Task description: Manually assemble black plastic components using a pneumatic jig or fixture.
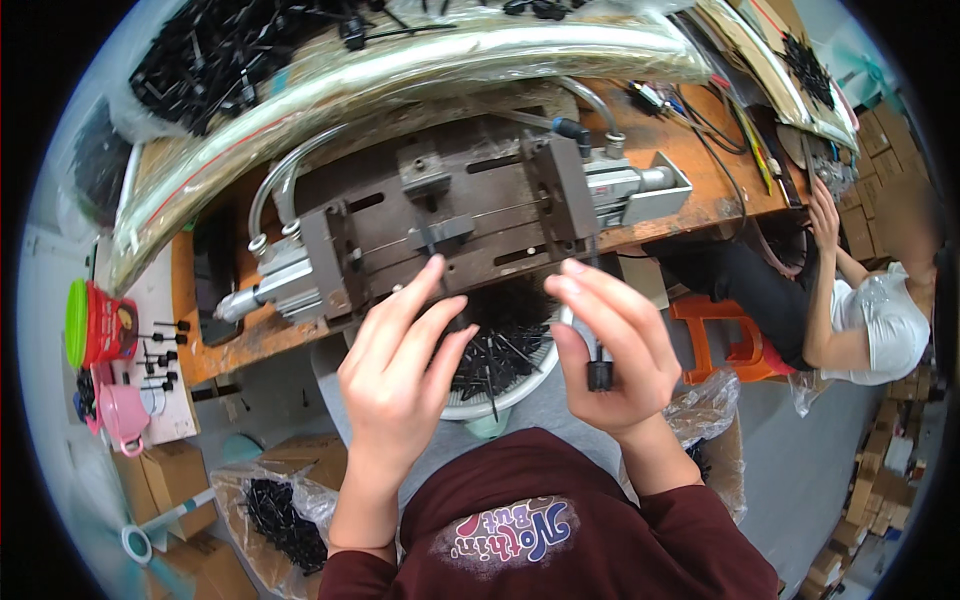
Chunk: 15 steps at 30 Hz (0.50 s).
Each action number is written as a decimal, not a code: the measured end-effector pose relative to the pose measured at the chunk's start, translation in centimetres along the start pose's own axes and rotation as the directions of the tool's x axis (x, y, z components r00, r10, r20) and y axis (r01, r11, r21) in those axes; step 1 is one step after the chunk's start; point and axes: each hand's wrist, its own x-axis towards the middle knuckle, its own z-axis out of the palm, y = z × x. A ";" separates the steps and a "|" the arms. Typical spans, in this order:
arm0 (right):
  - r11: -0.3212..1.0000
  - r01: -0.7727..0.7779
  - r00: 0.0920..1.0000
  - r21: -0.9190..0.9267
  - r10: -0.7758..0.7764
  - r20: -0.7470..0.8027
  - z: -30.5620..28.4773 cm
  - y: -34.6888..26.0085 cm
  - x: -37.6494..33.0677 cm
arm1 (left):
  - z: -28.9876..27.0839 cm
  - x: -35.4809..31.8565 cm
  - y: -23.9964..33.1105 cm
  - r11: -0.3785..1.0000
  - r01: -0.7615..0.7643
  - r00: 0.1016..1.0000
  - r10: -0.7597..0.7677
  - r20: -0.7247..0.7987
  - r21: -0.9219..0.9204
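Note:
My left hand (395, 375) is at the front of a dark metal fixture (490, 265). Its fingers are closed around a thin black stemmed part (430, 238), whose tip reaches up to a small metal block (441, 233); its lower end is mostly hidden by the fingers. My right hand (630, 350), farther right, has curled fingers about another black stemmed part (599, 376). That one stands upright, thick end down by the palm, thin end toward the fixture's right block. Below and between both hands, a white round basin (535, 380) holds many similar black parts.
Air cylinders (285, 280) with hoses flank the fixture on the wooden bench (715, 195). A plastic-wrapped roll (420, 65) lies behind, with heaped black parts (235, 55) beyond. Another person (880, 325) sits at the right near an orange stool (715, 325). Lined boxes (285, 515) stand below.

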 end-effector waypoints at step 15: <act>0.933 -0.046 0.997 0.358 0.023 0.068 1.3 1.0 -0.8 | 0.7 2.0 -0.6 0.989 0.005 0.988 -0.028 0.151 0.147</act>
